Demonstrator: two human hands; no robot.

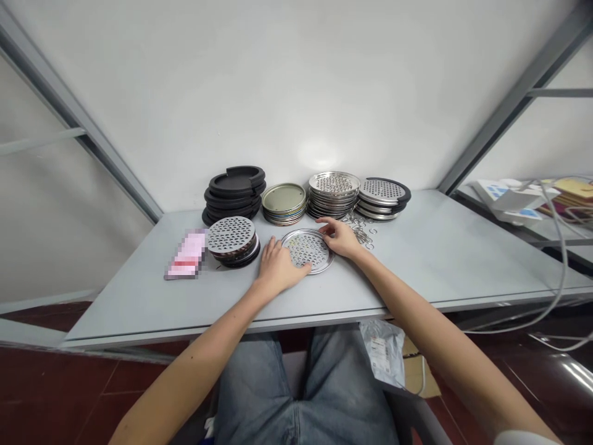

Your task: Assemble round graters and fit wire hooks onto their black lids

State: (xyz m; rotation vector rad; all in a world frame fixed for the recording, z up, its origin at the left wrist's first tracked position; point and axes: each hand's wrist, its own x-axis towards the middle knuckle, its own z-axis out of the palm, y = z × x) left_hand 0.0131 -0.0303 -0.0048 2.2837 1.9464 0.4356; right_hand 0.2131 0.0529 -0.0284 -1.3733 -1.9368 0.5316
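A round perforated metal plate (309, 252) with a raised shiny rim lies flat on the table in front of me. My left hand (278, 267) grips its left side, with the fingers along the rim and the thumb over the front edge. On the opposite side, my right hand (341, 238) has its bent fingers and thumb at the upper right rim. Just beyond that hand are loose small metal rings (364, 233). To the left of my left hand stands a short stack topped by a grey perforated disc (231, 235).
Along the wall stand black ring-shaped holders (235, 194), gold-coloured lids (284, 199), stacked rimmed perforated plates (334, 190) and perforated discs with a black holder (383, 193). A blurred pink item (186, 254) lies left. White cables (563, 259) hang at the right.
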